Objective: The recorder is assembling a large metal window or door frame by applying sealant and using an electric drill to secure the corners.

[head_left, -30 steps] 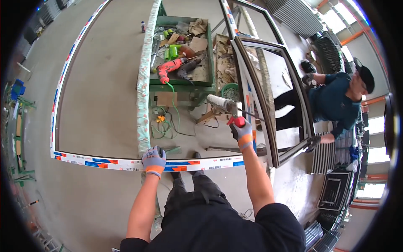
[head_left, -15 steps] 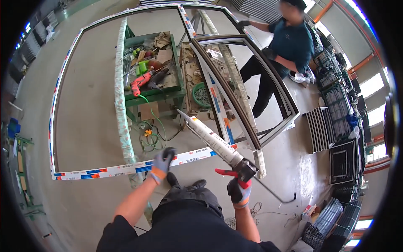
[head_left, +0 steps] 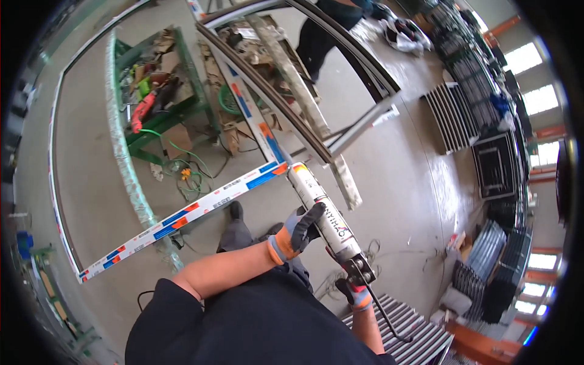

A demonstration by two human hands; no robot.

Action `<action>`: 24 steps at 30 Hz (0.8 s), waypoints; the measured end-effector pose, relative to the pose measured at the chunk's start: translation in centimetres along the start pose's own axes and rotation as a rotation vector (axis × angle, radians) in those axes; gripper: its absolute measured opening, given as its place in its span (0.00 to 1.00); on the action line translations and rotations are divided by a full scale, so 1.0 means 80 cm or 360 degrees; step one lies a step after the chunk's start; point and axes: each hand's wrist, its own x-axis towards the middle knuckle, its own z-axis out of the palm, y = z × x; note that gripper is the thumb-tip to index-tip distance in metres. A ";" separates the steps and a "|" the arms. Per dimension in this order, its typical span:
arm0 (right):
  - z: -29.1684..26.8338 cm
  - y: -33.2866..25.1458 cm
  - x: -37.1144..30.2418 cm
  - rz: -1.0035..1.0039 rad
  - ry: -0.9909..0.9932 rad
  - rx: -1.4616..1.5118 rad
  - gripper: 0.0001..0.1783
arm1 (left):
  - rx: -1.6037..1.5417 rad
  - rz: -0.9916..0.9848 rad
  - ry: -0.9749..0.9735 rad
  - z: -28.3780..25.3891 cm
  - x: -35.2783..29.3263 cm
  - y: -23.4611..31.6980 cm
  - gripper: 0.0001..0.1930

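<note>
I hold a caulking gun [head_left: 327, 213] with a white printed cartridge in both hands. My left hand [head_left: 296, 232], in a grey, black and orange glove, is closed around the cartridge's middle. At the grip end, my right hand [head_left: 354, 294] is closed on the handle, partly hidden by the gun's black rear; a bent rod sticks out behind. The nozzle reaches the taped edge of a large window frame [head_left: 201, 210], close to the corner where bars meet. Whether the tip touches, I cannot tell. A brown-edged sash [head_left: 286, 112] stands tilted out of the frame.
Wrapped beams [head_left: 126, 158] support the frame. Beyond it, a green trolley [head_left: 196, 104] carries a red power tool [head_left: 144, 111] with a green cord. A co-worker's dark-clothed leg [head_left: 317, 39] is behind the sash. Striped profile stacks [head_left: 451, 118] stand right; another stack [head_left: 404, 328] lies below.
My left hand has left the frame's near edge and taken hold of the cartridge. The nozzle has come to the frame's corner. My view has turned and shifted right.
</note>
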 end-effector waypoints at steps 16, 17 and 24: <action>-0.005 -0.028 -0.049 0.0366 0.0354 0.0178 0.28 | -0.0028 -0.0681 -0.0204 0.009 0.064 -0.036 0.23; -0.005 -0.030 -0.040 0.0359 0.0355 0.0150 0.29 | -0.0032 -0.0677 -0.0198 0.008 0.067 -0.035 0.23; -0.011 -0.066 -0.008 0.0567 0.0384 0.0308 0.29 | -0.0197 -0.0659 -0.0208 0.000 0.078 -0.037 0.21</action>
